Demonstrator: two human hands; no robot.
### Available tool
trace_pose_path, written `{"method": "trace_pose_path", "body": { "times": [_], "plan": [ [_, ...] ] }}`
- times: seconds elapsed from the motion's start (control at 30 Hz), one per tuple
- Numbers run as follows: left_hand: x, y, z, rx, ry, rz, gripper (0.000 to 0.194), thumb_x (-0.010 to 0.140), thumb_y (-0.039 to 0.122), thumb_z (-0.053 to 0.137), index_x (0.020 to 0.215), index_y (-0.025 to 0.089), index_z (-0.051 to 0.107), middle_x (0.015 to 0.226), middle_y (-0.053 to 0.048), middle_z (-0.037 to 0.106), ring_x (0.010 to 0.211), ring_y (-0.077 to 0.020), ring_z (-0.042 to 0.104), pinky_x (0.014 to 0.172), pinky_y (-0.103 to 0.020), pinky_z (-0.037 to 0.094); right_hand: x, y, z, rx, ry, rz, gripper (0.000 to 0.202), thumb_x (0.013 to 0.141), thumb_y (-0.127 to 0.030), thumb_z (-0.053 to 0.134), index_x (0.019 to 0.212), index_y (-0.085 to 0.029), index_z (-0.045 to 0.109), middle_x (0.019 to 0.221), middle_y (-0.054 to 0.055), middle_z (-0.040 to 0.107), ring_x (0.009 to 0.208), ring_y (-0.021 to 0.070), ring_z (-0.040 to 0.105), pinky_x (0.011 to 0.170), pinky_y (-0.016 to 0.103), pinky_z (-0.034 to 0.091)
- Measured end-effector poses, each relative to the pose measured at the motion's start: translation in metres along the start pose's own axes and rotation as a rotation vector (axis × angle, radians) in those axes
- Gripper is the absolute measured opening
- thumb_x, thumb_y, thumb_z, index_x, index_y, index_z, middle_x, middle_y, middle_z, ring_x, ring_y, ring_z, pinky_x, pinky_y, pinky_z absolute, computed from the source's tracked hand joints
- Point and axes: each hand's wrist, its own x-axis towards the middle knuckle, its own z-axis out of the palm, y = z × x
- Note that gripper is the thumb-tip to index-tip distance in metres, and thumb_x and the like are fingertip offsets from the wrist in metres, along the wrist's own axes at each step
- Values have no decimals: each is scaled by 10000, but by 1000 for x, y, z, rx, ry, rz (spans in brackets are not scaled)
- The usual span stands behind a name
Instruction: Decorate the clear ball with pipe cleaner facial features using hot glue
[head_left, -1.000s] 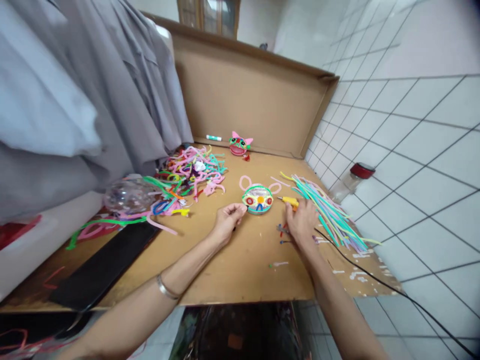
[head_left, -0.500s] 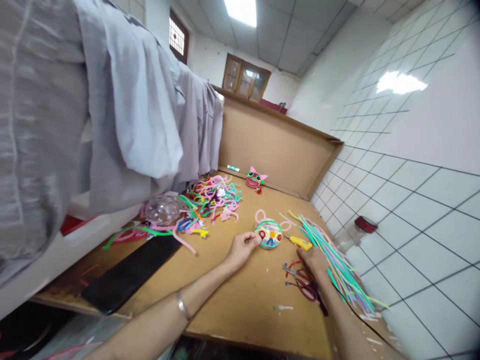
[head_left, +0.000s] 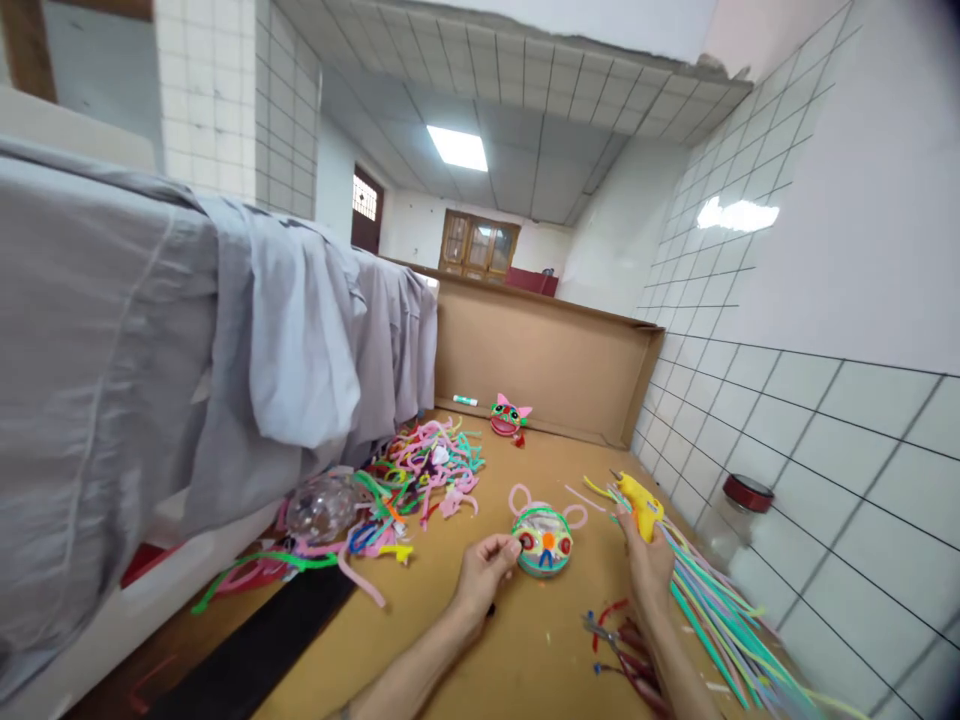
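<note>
My left hand [head_left: 487, 572] is pinched at the left edge of a round face-like craft [head_left: 551, 565], its fingertips beside one red eye. Whether it holds something small is too small to tell. The craft has a green rim, an orange nose and pink loops on top. Wrapped in my right hand [head_left: 651, 555] is a yellow glue gun [head_left: 640, 503], its nozzle pointing up and left. Red-handled scissors [head_left: 630, 655] lie below, partly hidden by my right forearm.
Pipe cleaners are heaped [head_left: 435, 465] at the left beside a clear plastic dome [head_left: 324, 508]. Long strips [head_left: 720, 600] and a red-lidded jar [head_left: 739, 515] are at the right. A finished-looking pink-eared craft [head_left: 507, 417] and glue stick [head_left: 465, 400] lie at the back.
My right hand has gripped the yellow glue gun and raised it, nozzle tilted upward. My left hand remains at the craft. The camera view has tilted up.
</note>
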Motion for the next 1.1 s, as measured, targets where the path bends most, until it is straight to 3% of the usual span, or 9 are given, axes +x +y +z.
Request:
{"method": "trace_pose_path", "body": {
  "times": [0.1, 0.27, 0.4, 0.57, 0.67, 0.87, 1.1],
  "plan": [
    [7, -5, -4, -34, 34, -36, 582, 448, 701, 774, 547, 158, 589, 478, 31, 455, 473, -81, 338, 516, -233, 228, -14, -4, 18, 3, 2, 5, 459, 639, -698, 536, 705, -247, 483, 589, 19, 581, 563, 231, 548, 552, 333, 433],
    [11, -7, -6, -219, 60, -95, 517, 456, 571, 855, 608, 134, 623, 537, 30, 505, 487, -51, 381, 505, -191, 269, -37, 30, 40, -147, 91, -186, 452, 699, -700, 484, 768, -253, 484, 672, 68, 613, 643, 296, 608, 592, 376, 452],
    [6, -1, -2, -374, 81, -204, 489, 405, 428, 918, 653, 117, 634, 564, 35, 528, 503, -33, 443, 513, -153, 355, -49, 49, 39, -197, 20, -484, 317, 781, -557, 515, 812, -242, 534, 730, 89, 642, 679, 278, 628, 597, 360, 468],
    [4, 6, -4, -452, 55, -256, 411, 471, 308, 914, 655, 112, 604, 560, 43, 536, 489, -12, 453, 487, -115, 370, -50, 40, 30, -231, 61, -709, 214, 818, -427, 541, 812, -214, 517, 712, 72, 611, 655, 228, 594, 590, 321, 452],
    [6, 5, -8, -452, 17, -285, 349, 561, 277, 877, 703, 113, 604, 566, 39, 549, 488, -17, 465, 492, -120, 386, -51, 34, 29, -259, 18, -765, 208, 810, -404, 561, 856, -205, 522, 744, 59, 600, 690, 215, 584, 621, 307, 446],
    [4, 4, -9, -423, -21, -299, 360, 572, 291, 872, 708, 106, 594, 561, 38, 549, 489, -16, 468, 495, -117, 385, -57, 28, 25, -259, 4, -843, 241, 830, -345, 544, 1001, -175, 537, 803, 70, 613, 716, 214, 579, 631, 295, 425],
    [3, 6, -9, -398, -60, -290, 332, 588, 291, 859, 684, 111, 597, 552, 39, 539, 474, -19, 449, 472, -131, 365, -59, 26, 24, -271, -60, -796, 200, 826, -361, 542, 932, -191, 542, 806, 70, 604, 741, 216, 579, 646, 299, 427]
  ]
}}
